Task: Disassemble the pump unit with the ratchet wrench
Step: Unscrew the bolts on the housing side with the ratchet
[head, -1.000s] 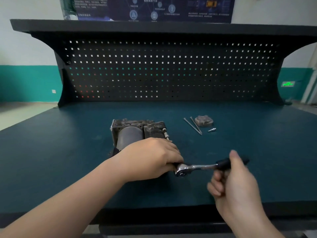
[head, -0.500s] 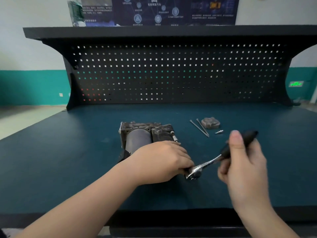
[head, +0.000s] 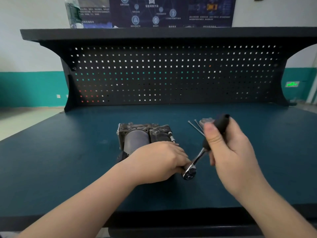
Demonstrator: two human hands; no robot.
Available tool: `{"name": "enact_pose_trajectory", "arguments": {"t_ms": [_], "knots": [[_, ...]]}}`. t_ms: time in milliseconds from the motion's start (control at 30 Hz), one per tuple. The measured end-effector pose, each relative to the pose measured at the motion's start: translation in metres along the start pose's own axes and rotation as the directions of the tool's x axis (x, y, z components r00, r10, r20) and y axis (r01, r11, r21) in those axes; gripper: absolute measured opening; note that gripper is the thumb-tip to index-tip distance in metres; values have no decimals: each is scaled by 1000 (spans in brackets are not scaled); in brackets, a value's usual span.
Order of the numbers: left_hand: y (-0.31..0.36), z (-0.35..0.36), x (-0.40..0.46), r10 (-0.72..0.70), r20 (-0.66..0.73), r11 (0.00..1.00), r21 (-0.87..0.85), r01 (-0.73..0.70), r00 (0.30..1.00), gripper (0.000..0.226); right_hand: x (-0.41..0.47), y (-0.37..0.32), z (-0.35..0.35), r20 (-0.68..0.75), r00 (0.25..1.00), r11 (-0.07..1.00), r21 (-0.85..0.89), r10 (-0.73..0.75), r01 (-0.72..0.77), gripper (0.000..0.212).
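So the pump unit [head: 144,136] is lying on its side on the teal worktop [head: 68,160], a bit left of centre and well in front of the pegboard [head: 171,74], with the motor can pointing back toward the person. The left hand [head: 159,160] is draped over the near end with fingers curled down around it, and I'm guessing that's just to pin the thing so it isn't spinning or skating when the wrench gets pulled. Its fingertips are sitting right up against the chrome head of the ratchet wrench [head: 197,162], probably keeping the socket seated on whatever bolt is under there; the bolt itself is hidden by the hand, so I can't tell how far out it is. The right hand [head: 228,152] is wrapping the black handle out at the far end, thumb up along the grip, which makes sense for leverage. The handle is angling up and away to the right, looks mid-swing to me. Behind that hand, two long bolts [head: 195,127] and a small grey cover piece [head: 206,120] are lying together, well clear of the pump, likely parked there so they aren't rolling into the work area. There's a plastic bottle [head: 73,12] up on the shelf too.
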State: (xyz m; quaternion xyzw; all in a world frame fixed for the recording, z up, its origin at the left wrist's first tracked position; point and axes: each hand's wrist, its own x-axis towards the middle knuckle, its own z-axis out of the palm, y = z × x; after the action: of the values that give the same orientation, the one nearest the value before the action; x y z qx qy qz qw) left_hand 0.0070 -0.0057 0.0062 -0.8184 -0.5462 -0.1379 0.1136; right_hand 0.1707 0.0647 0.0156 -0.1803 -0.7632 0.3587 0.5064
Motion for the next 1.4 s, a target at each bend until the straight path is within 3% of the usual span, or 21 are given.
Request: {"name": "enact_pose_trajectory", "arguments": {"t_ms": [67,133,167,200,267,367,433,500,567,600,667,733,767,867,933,1033,1100,1200,1300,1333,1400], "knots": [[-2,3,-1,-24,0,1000,13,24,1000,10,-11,12,3,-191,934,907,361,301,-218,33],[-2,3,0,-46,-16,999,5,46,999,12,-22,30,7,-99,750,557,733,654,-390,36],[-2,2,0,-49,-13,999,-1,49,999,13,-26,37,8,-26,681,428,795,732,-430,37],[-2,1,0,-43,2,999,1,43,999,14,-28,41,7,7,661,396,796,750,-458,38],[0,0,0,-24,27,1000,7,24,999,19,-25,41,4,-61,752,567,697,656,-439,35],[0,0,0,-6,35,1000,10,5,999,17,-11,23,-2,-134,961,945,260,241,-200,28],[0,1,0,-2,28,1000,17,2,1000,11,-5,15,-1,-46,998,999,20,48,-47,29],[0,1,0,4,23,1000,30,-4,1000,9,-5,13,3,-81,996,999,-25,45,-47,31],[1,1,0,2,6,999,45,-3,1000,10,-10,17,6,-207,950,958,216,234,-189,28],[1,1,0,-2,-21,999,37,3,1000,10,-13,21,7,-226,887,856,437,402,-276,29],[2,0,-2,-26,-70,1000,2,26,997,9,-20,30,9,-90,701,507,755,708,-415,35],[1,-1,-3,-31,-61,999,-11,30,998,11,-25,35,9,13,619,362,802,785,-475,37],[1,0,-3,-29,-46,1000,-9,28,999,12,-24,35,8,-9,658,421,774,753,-472,36],[0,-1,-3,-20,-3,999,-25,20,1000,19,-12,20,1,-152,915,854,441,373,-275,32],[0,-1,-3,-17,18,999,-34,17,1000,16,-1,9,-2,-60,993,988,123,105,-97,33],[1,-1,-4,-49,16,998,-28,50,999,13,4,6,1,-20,999,999,8,44,-44,39],[0,0,-5,-68,18,998,-11,68,998,15,-2,9,6,-143,975,973,184,170,-142,31],[1,0,-5,-75,-11,997,-1,75,997,15,-19,22,9,-171,804,674,657,570,-338,33],[1,-1,-6,-76,-38,997,-12,75,996,15,-29,32,12,3,640,371,812,769,-450,37],[1,0,-6,-76,-31,997,-12,75,997,16,-29,32,12,-11,653,397,801,758,-448,36],[0,0,-6,-77,-17,997,-16,77,997,20,-24,25,7,-127,817,666,654,563,-358,34]]}}
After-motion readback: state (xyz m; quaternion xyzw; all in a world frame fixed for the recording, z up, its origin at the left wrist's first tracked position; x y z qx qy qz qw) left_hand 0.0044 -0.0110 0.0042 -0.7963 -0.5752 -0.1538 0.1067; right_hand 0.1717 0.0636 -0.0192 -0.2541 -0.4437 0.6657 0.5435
